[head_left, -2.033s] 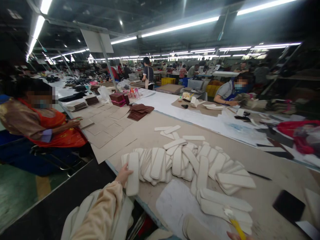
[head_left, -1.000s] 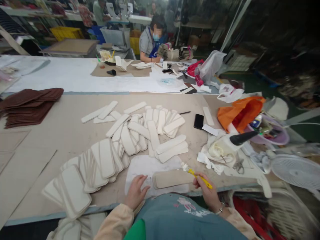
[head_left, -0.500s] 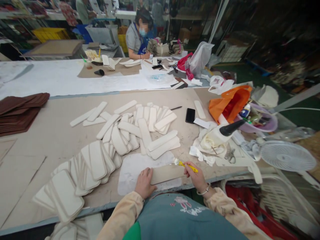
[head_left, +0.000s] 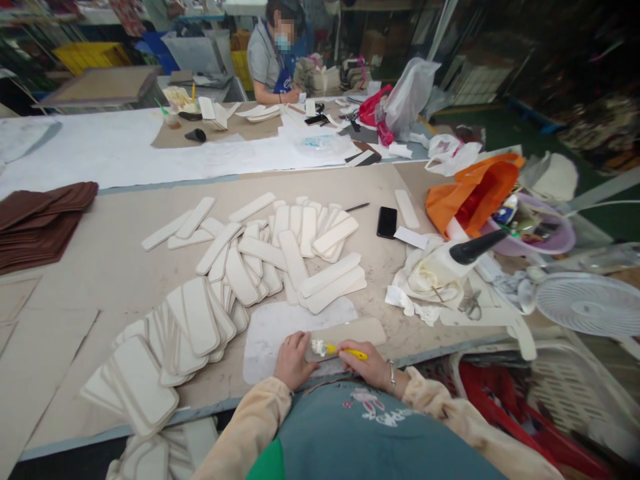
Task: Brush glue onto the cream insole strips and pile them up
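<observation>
Our right hand [head_left: 369,361]: fingers closed round a yellow brush [head_left: 331,349]. Left hand [head_left: 294,360]: thumb parted from fingers at the left end of a tan strip [head_left: 359,332]; whether it pinches, we cannot tell. Bristles [head_left: 319,347] have shifted from the strip's far edge to near our left thumb; brushing seems now at that end. Strip lies partly over a white sheet [head_left: 265,337], pale heap [head_left: 243,275] beyond.
</observation>
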The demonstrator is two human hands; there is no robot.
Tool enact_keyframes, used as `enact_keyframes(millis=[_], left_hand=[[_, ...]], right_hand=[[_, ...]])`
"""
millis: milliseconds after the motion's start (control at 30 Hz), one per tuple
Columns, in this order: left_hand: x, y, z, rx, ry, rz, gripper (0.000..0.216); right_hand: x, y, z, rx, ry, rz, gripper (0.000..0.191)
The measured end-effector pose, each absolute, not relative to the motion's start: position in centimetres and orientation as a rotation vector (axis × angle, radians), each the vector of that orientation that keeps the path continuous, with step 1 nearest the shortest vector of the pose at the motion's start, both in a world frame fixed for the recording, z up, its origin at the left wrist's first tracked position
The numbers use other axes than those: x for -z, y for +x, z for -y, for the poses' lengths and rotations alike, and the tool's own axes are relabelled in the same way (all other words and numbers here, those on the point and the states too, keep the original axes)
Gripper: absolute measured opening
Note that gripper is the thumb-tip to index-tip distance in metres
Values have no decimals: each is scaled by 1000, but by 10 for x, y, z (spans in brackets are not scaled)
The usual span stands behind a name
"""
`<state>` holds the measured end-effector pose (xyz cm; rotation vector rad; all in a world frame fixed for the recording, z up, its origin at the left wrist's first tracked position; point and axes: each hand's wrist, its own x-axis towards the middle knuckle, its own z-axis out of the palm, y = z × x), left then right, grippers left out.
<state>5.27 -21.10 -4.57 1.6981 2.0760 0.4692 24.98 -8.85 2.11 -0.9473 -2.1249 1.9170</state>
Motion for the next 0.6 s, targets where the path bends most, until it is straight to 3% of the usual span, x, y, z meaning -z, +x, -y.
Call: enact_keyframes(millis=[400, 600], left_hand=[[41, 54, 209, -367, 1677, -2108, 66], [47, 54, 209, -370, 1694, -2112, 64]], right_hand=[[-6, 279, 73, -1647, -1367, 1956, 26], [-18, 325, 51, -1215, -1484, 2082, 27]])
